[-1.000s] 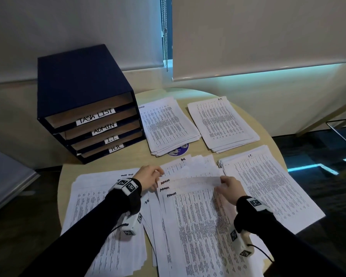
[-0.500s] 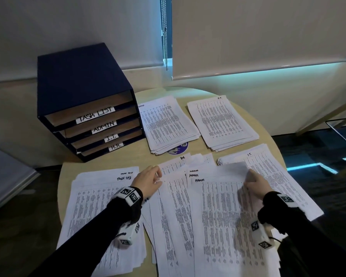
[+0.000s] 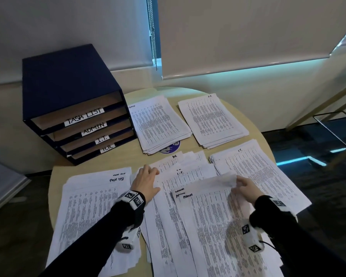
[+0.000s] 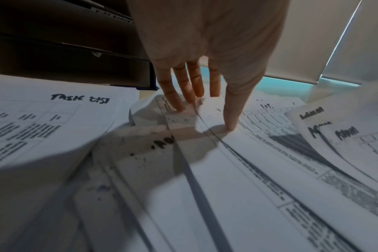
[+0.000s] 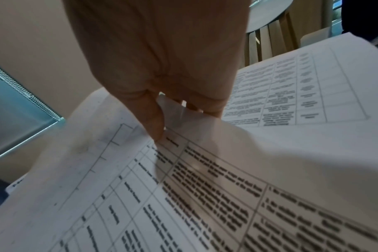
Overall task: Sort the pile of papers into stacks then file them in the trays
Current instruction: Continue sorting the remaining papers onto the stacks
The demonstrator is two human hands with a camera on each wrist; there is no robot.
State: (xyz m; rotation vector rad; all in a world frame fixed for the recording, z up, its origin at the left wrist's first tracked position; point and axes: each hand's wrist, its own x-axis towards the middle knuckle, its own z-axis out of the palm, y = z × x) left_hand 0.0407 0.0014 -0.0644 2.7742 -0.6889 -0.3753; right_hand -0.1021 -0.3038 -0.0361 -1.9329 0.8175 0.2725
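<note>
A loose pile of printed papers [image 3: 188, 206] lies fanned out at the table's near middle. My left hand [image 3: 146, 179] rests flat on its upper left part, fingers straight [image 4: 190, 88], pressing the sheets down. My right hand [image 3: 246, 185] pinches the top right corner of several sheets headed ADMIN [image 3: 210, 194], thumb on top [image 5: 155, 126], and that corner curls up off the pile. Sorted stacks lie around: TASK LIST [image 3: 92, 206] at left, ADMIN [image 3: 158, 122] and H.R. [image 3: 212, 118] at the back, I.T. [image 3: 256, 172] at right.
A dark blue tray unit [image 3: 68, 100] with slots labelled TASK LIST, ADMIN, I.T. and H.R. stands at the back left of the round wooden table [image 3: 58, 176]. A blue round sticker [image 3: 171, 148] peeks from under the back ADMIN stack. Window blinds hang behind.
My right hand slid the ADMIN sheets to the right across the pile, then lifted their top right corner. My left hand flattened out on the pile's left side.
</note>
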